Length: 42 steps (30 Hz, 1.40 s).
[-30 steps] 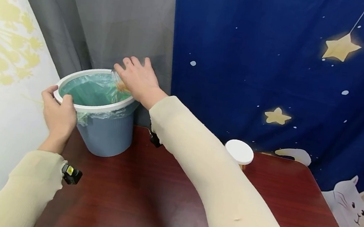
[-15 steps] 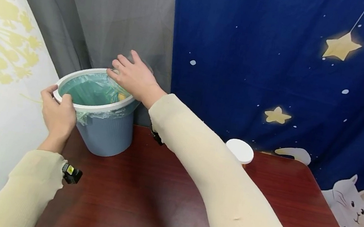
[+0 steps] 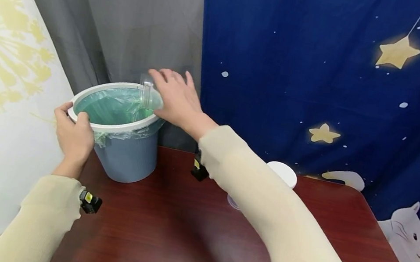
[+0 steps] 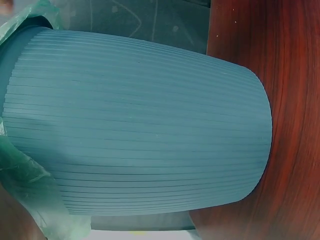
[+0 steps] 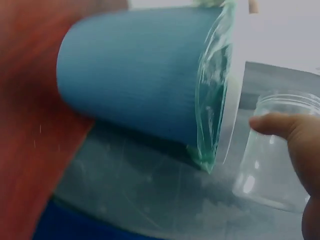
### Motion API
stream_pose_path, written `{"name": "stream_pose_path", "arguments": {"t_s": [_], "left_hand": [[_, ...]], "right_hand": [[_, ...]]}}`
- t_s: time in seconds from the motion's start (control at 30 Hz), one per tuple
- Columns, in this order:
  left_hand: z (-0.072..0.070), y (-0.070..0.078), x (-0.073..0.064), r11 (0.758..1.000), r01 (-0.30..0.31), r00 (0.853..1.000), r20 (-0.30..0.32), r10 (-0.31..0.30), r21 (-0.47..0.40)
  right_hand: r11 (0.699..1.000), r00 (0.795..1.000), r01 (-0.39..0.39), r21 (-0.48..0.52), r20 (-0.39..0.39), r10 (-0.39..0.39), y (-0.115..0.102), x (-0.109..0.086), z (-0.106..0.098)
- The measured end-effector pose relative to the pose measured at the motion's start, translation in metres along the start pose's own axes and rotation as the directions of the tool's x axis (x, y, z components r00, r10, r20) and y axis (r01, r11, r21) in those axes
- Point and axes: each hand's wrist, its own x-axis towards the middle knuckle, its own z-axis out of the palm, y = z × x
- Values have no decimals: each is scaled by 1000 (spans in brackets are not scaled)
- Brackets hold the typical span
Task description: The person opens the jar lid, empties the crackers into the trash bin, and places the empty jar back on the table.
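A ribbed blue trash bin [image 3: 124, 157] with a white rim [image 3: 115, 127] stands on the table, lined with a green plastic bag [image 3: 107, 106]. My left hand [image 3: 73, 137] grips the rim at its left side, thumb on the near edge. At the right side of the bin, my right hand [image 3: 178, 100] holds a clear jar [image 3: 146, 94], which overlaps the rim in the head view. In the right wrist view the jar [image 5: 267, 165] is see-through with a threaded mouth, and no contents show in it. The thumb [image 5: 275, 122] lies across its side.
A round white lid-like top [image 3: 285, 172] is partly behind my right sleeve on the dark red table [image 3: 163, 240]. Nearer, a clear round edge [image 3: 233, 202] peeks out from under that forearm. Grey and blue star-patterned curtains [image 3: 254, 123] hang behind the table.
My right hand has tipped the jar over the bin, then drawn it back to the right and turned it up. The yellow-orange contents have left the jar. The left hand stays on the rim.
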Motion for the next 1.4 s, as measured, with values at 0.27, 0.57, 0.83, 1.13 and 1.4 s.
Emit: {"name": "stream_pose_path", "arguments": {"t_s": [0.27, 0.57, 0.83, 1.13, 1.4], "left_hand": [[-1, -1, 3, 1000, -10, 1000, -27, 11, 17], [-5, -3, 8, 1000, 22, 1000, -17, -22, -5], [-4, -7, 6, 998, 38, 999, -14, -38, 44], [0, -4, 4, 997, 53, 998, -20, -52, 50], [3, -2, 4, 997, 42, 999, -17, -41, 60]], "right_hand": [[782, 966, -151, 605, -79, 247, 24, -53, 17], [542, 929, -188, 819, -30, 368, 43, -92, 64], [456, 899, -262, 851, 42, 437, 52, -121, 118], [418, 849, -340, 842, 83, 522, 73, -153, 159], [370, 823, -377, 849, 124, 554, 93, -171, 180]]}}
